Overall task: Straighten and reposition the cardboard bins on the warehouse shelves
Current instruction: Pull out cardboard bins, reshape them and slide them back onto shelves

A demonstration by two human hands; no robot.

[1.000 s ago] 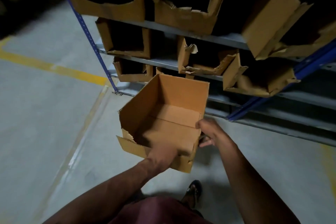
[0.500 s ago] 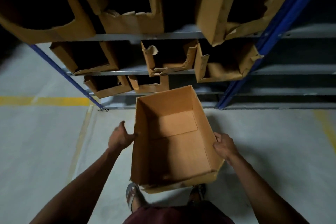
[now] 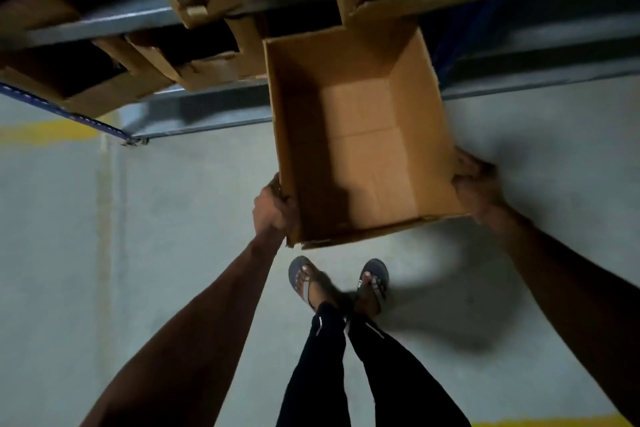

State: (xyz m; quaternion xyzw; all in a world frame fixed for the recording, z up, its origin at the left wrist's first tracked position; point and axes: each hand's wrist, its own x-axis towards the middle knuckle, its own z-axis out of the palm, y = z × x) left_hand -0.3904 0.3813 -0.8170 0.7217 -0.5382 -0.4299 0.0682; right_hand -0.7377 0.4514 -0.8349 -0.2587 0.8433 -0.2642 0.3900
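Setting: grey concrete floor (image 3: 173,218); shelving (image 3: 207,114) across frame top.
Bin: empty cardboard bin (image 3: 363,135), centre, we hold off the floor.
Hands: left hand (image 3: 273,208) and right hand (image 3: 478,184) clasp opposite walls.
Technique: keep it level; slide squarely in.

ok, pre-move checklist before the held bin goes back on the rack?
1. Left hand on the bin's left wall: ok.
2. Right hand on the right wall: ok.
3. Bin empty: ok.
4. Near edge intact: not ok, ragged.
5. Free slot on the shelves: cannot tell, the rack is dark and blurred.
6. Floor around the feet clear: ok.
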